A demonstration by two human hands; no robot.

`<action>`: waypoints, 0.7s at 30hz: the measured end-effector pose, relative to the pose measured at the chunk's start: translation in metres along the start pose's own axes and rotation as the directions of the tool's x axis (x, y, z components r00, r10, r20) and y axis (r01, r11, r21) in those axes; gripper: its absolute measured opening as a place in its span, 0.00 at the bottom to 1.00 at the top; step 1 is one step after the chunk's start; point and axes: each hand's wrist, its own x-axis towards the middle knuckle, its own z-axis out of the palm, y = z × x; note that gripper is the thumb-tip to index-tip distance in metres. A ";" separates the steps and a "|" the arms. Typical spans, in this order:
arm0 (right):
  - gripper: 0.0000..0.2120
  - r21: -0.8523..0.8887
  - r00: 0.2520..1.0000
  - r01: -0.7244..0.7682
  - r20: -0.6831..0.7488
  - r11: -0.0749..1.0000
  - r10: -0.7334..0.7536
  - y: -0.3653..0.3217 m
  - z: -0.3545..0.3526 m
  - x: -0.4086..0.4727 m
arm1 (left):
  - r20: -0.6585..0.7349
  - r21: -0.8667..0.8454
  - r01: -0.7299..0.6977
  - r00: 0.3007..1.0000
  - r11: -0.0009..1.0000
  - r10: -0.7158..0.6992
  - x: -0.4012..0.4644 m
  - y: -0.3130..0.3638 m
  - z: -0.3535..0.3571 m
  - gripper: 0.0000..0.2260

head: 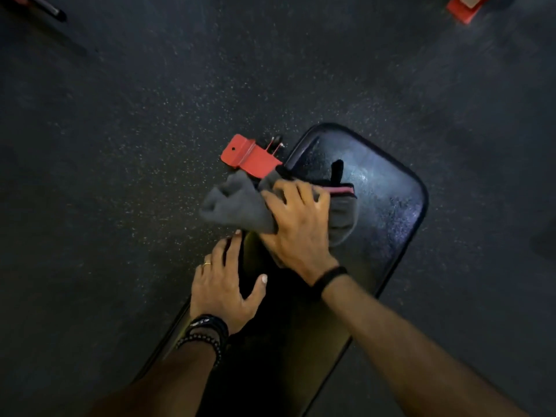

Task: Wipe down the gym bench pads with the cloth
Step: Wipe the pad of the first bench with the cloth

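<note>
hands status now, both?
Left hand: open, fingers flat on the pad.
Right hand: open, pressing the cloth onto the pad.

- I see a single head view, looking steeply down, close over the bench pad (376, 212) and dark floor (120, 145).
- No second view to overlap.

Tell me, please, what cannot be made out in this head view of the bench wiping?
- Bench pad: near end cut off by the bottom edge.
- Cloth: middle hidden under the right hand.
- Red bracket: its joint to the bench hidden by pad and cloth.
- Left hand: fingertips lost over the pad's dark edge.
</note>
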 end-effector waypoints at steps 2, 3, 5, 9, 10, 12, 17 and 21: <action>0.21 -0.016 0.992 0.122 0.008 0.992 -0.122 0.026 -0.007 0.012 | -0.003 -0.007 0.002 1.000 1.000 -0.002 0.002 0.002 -0.002 0.38; 0.22 -0.053 0.996 0.091 -0.005 0.994 -0.092 0.039 -0.007 0.034 | -0.008 -0.003 0.003 1.000 1.000 -0.003 0.003 0.002 -0.002 0.38; 0.23 -0.170 0.993 -0.113 -0.054 0.979 0.106 0.058 -0.005 0.089 | -0.006 0.004 -0.006 1.000 1.000 0.006 0.004 0.002 -0.001 0.39; 0.20 -0.129 0.961 -0.276 -0.069 0.952 0.269 0.032 0.004 0.106 | 0.008 0.011 -0.001 1.000 1.000 0.001 0.000 -0.002 0.001 0.38; 0.19 -0.047 0.986 -0.164 -0.049 0.985 0.162 0.015 0.008 0.085 | 0.014 0.011 0.001 1.000 1.000 -0.002 -0.001 -0.003 0.001 0.38; 0.19 0.071 0.992 0.112 0.046 0.991 -0.115 -0.013 0.015 0.037 | 0.003 0.007 0.003 1.000 1.000 -0.003 0.000 -0.002 0.001 0.35; 0.18 -0.033 0.949 0.281 0.157 0.959 -0.273 0.027 0.004 0.093 | -0.014 -0.010 -0.005 1.000 1.000 0.004 0.004 0.002 0.000 0.37; 0.20 -0.229 0.987 -0.124 0.068 0.965 0.143 0.050 -0.003 0.127 | -0.003 -0.012 -0.006 1.000 1.000 0.006 0.002 0.000 0.001 0.38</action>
